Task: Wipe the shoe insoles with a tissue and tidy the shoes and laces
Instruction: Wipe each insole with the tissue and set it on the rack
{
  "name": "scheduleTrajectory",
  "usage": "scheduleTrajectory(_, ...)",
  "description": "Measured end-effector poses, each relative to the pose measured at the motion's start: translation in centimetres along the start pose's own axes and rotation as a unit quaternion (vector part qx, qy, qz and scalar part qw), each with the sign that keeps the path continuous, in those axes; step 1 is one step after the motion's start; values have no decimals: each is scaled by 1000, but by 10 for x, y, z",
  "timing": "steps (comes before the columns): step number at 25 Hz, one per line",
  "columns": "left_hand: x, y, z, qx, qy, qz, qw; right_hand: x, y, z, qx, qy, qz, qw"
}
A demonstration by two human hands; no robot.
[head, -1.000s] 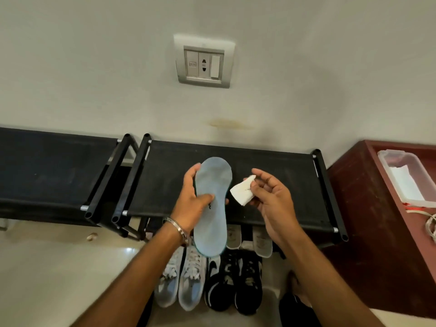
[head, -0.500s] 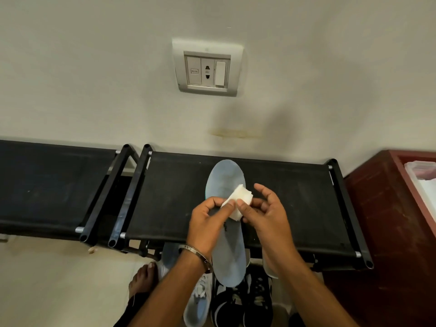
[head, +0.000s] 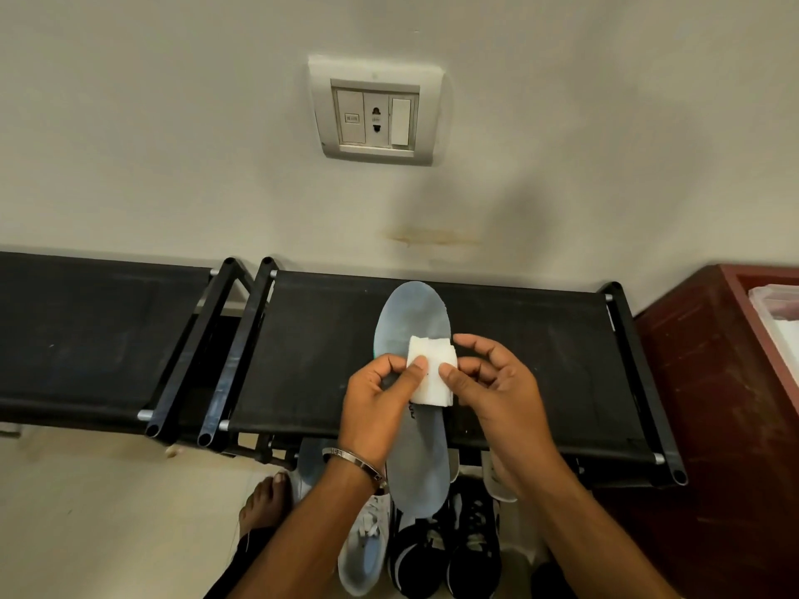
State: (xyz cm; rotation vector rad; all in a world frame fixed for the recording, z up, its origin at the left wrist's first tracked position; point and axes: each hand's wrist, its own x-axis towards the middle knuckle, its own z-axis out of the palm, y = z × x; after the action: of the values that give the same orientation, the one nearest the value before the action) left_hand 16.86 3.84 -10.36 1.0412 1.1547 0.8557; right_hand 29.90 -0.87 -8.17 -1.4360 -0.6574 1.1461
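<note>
A long pale blue insole (head: 416, 460) is held up over the black shoe rack (head: 540, 361), toe end away from me. My left hand (head: 380, 404) grips its middle, and its thumb also presses on a folded white tissue (head: 432, 373) lying across the insole. My right hand (head: 497, 391) pinches the tissue's right edge with thumb and fingers. Below on the floor stand a light grey sneaker (head: 365, 551) and a black-and-white pair of sneakers (head: 445, 551) with laces.
A second black rack (head: 86, 339) stands to the left. A dark red cabinet (head: 713, 404) with a clear plastic box (head: 778, 313) is on the right. A wall socket plate (head: 376, 110) is above. My bare foot (head: 263, 499) is on the floor, lower left.
The tissue came from beside the insole onto it and is now spread flatter between both hands. The view has tilted upward a little.
</note>
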Motion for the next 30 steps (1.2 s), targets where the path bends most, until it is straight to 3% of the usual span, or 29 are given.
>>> scheduleTrajectory(6,0,-2,-1,-10,-17,-9,1000,-1,1,1,-87,-49,13,995)
scheduleTrajectory(10,-1,-1,-1,-5,-35,-19,999,-1,-3,-4,-53,-75,57,994)
scheduleTrajectory(12,-1,-1,-3,31,-34,0,999,0,-4,-5,-7,-12,55,998)
scheduleTrajectory(14,0,-3,-6,70,-34,-12,997,4,-5,-9,31,107,22,994)
scheduleTrajectory(16,-2,-2,-5,81,-43,-58,994,7,-9,-13,10,198,-48,979)
scheduleTrajectory(18,-4,-1,-3,77,-83,-68,991,5,-10,-15,-45,217,-126,967)
scheduleTrajectory(23,-10,5,3,-87,-144,-181,969,2,3,-10,-211,125,-198,949)
scheduleTrajectory(26,-14,10,6,-205,-160,-248,933,-2,14,-2,-217,71,-177,957)
scheduleTrajectory(30,-12,10,4,-341,-180,-267,883,-11,22,9,-260,-19,-197,945)
